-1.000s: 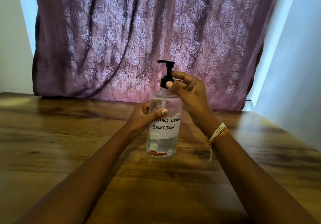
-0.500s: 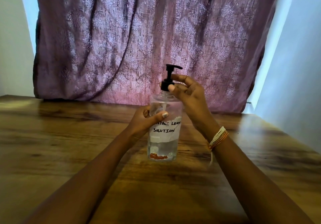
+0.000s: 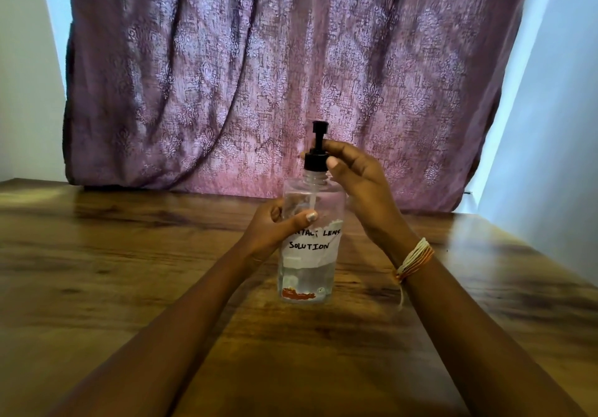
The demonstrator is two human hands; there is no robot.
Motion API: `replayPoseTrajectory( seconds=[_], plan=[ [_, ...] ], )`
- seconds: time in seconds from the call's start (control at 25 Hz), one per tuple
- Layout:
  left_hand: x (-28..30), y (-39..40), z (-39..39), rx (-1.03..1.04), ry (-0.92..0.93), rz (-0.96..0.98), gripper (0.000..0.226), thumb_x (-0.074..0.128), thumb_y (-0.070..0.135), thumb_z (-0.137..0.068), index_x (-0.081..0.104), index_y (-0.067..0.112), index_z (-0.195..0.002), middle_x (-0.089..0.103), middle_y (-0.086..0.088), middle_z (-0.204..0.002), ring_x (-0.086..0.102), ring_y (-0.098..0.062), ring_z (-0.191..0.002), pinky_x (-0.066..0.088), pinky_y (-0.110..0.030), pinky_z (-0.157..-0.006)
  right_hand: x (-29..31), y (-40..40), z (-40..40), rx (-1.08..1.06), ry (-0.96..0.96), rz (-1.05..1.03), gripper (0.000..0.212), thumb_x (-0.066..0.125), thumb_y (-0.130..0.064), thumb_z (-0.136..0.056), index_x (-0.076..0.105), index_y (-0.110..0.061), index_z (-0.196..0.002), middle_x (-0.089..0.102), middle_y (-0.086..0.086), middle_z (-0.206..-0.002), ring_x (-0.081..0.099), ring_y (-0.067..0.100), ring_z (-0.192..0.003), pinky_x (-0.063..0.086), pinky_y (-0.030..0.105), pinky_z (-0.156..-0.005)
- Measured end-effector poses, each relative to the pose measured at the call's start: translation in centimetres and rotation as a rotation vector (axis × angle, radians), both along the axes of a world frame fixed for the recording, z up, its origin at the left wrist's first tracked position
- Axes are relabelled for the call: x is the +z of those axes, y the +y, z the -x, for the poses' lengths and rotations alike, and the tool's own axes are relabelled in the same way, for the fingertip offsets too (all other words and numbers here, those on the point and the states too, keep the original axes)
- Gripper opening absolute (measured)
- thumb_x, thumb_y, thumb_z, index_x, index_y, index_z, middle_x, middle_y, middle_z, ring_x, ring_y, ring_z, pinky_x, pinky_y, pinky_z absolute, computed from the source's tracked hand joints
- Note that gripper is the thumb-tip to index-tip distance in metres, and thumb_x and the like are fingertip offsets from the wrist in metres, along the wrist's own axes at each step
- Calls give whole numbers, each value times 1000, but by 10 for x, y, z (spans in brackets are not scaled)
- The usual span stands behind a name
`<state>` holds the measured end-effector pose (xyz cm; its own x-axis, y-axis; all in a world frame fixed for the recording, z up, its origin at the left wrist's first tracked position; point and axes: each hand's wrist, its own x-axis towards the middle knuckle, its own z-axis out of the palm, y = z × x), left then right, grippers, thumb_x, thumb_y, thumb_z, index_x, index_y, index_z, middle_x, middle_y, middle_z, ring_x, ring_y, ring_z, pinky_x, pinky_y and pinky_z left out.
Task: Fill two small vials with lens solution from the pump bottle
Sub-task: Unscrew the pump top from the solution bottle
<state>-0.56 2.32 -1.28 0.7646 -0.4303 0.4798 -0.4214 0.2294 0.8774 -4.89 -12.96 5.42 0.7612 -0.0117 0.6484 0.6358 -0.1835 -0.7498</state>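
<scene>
A clear pump bottle (image 3: 307, 274) with a white label reading "contact lens solution" stands upright on the wooden table (image 3: 129, 271), about a third full of clear liquid. My left hand (image 3: 275, 225) grips its body from the left, thumb across the front. My right hand (image 3: 352, 174) pinches the black pump collar (image 3: 314, 161) at the bottle's neck with thumb and fingers. The pump's spout points away from or toward me, so it shows end on. No vials are in view.
A purple patterned curtain (image 3: 259, 77) hangs behind the table's far edge. A pale wall (image 3: 556, 125) runs along the right side. A threaded bracelet (image 3: 414, 258) sits on my right wrist.
The pump head has turned: its spout pointed left, then right, and now shows end on. My right hand stayed on the collar, my left on the bottle.
</scene>
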Motion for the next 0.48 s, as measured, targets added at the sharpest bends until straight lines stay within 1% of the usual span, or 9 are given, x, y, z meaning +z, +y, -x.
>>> replayPoseTrajectory(
  seconds=[0.08,0.16,0.24,0.36,0.4,0.48],
  plan=[
    [0,0,1,-4,2,11,31,74,41,-65,74,27,-93,75,-10,-101,71,-29,-95,57,-43,-84,1,6,5,-6,-10,8,29,57,-12,-93,58,-4,-122,67,8,-117,64,20,-111,54,31,-94],
    [1,-1,1,-3,2,16,28,74,41,-65,75,30,-91,74,-12,-102,70,-33,-97,56,-47,-86,0,11,5,-70,-52,13,30,65,-13,-88,60,-4,-116,69,5,-109,66,15,-101,56,26,-88],
    [1,-1,1,-5,-6,20,28,74,41,-64,75,31,-91,75,-10,-99,70,-32,-96,55,-47,-86,-2,12,3,-80,-59,-32,29,62,-10,-90,60,-2,-117,69,6,-110,67,12,-100,56,25,-86],
    [3,0,3,-4,-11,16,37,80,50,-57,75,32,-89,75,-10,-97,71,-31,-93,56,-45,-83,-2,7,3,-13,-11,-85,26,49,-5,-97,57,-3,-122,68,2,-110,67,6,-98,56,22,-83],
    [3,0,3,-1,-14,11,37,80,50,-57,75,33,-89,75,-9,-96,71,-30,-92,57,-44,-82,-1,6,3,3,-3,-91,27,47,-5,-98,57,-2,-123,68,3,-111,67,6,-99,56,22,-84],
    [3,0,4,-4,-15,7,28,76,45,-61,75,35,-88,76,-5,-93,71,-26,-90,57,-43,-81,0,6,4,16,-15,-80,27,51,-7,-96,58,-1,-122,68,4,-110,67,7,-100,55,22,-85]
  ],
)
